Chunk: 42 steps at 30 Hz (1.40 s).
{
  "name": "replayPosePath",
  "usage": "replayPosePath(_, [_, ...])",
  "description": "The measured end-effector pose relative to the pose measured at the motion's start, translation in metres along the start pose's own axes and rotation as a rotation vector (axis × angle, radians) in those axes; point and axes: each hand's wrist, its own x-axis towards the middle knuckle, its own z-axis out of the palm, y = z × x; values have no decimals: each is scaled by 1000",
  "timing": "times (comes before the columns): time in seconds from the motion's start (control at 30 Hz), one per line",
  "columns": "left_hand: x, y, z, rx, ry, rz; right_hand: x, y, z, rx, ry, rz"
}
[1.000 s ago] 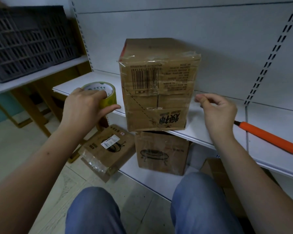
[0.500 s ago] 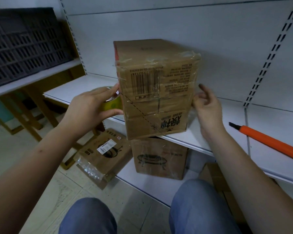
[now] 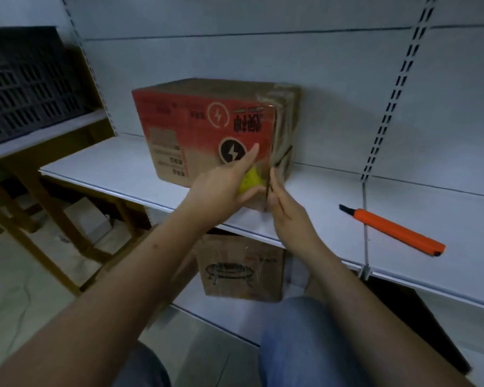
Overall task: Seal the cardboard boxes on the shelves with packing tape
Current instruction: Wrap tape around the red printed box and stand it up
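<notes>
Box [image 3: 207, 129] sat on the white shelf [image 3: 101, 166], its red printed face turned toward me and its taped end at 3 o'clock. My left hand [image 3: 221, 188] reached in at the near corner of that box, fingers out straight against the red face beside the black lightning mark, and the yellow tape [image 3: 249, 181] showed under them, between palm and cardboard. I could not tell whether the thumb curled round the roll. My right hand [image 3: 288, 216] stood edge-on just at 3 o'clock of the left one, fingers straight and together, touching the box's near corner where a clear strip of tape ran up the edge. The two hands were nearly touching.

At 3 o'clock of my hands, well apart from the box, an orange knife [image 3: 394, 230] lay on the same shelf, its dark blade end pointing toward 10 o'clock. Below the shelf edge, at 6 o'clock of the box, a second brown carton [image 3: 241, 272] stood on the lower shelf, a stool-like drawing on its front. A dark crate [image 3: 25, 85] sat at 9 o'clock on another shelf.
</notes>
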Motion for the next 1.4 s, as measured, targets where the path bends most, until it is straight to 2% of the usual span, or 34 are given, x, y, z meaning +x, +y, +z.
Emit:
replayPosePath(0.03, [-1,-5,-1,-47,-24,-30,-4,13,-15,-126,33,-34])
replayPosePath(0.1, [-5,-10,0,-160,-18,-88,-11,43,-51,-536,230,-54])
replayPosePath(0.17, [-5,-8,2,-197,-53,-142,-20,70,-89,-927,377,102])
replayPosePath(0.27, [-1,-2,5,-160,-119,-158,-35,81,-123,-1166,272,538])
replayPosePath(0.33, [2,1,4,-188,-132,-163,-35,79,-128,-1191,217,539])
replayPosePath(0.43, [4,2,0,-215,-188,-157,-34,60,-124,-1100,271,459])
replayPosePath(0.53, [5,2,-6,-100,-169,-111,-33,17,-104,-735,293,314])
replayPosePath(0.6, [6,0,-7,-47,-154,-108,-27,-15,-86,-513,190,212])
replayPosePath(0.73, [8,-2,-4,-153,-155,-192,-13,-42,-68,-382,-63,46])
replayPosePath(0.8, [10,-1,-4,-204,-139,-235,-11,-35,-62,-273,-15,-23])
replayPosePath(0.87, [14,2,-4,-215,-164,-249,-11,-31,-55,-191,157,-74])
replayPosePath(1.0, [20,4,1,-278,-225,-243,32,-62,-51,-267,437,-289])
replayPosePath(1.13, [22,10,0,-219,-210,-242,94,-73,-53,-428,321,-318])
replayPosePath(1.23, [22,3,-4,-35,-196,-331,101,-56,-56,-453,270,-312])
replayPosePath(1.3, [23,-3,-4,1,-202,-342,101,-58,-56,-457,242,-333])
replayPosePath(1.33, [24,-5,-4,-2,-198,-332,99,-62,-54,-456,233,-342])
replayPosePath(1.4, [25,-8,-4,-64,-192,-317,83,-67,-48,-411,329,-286])
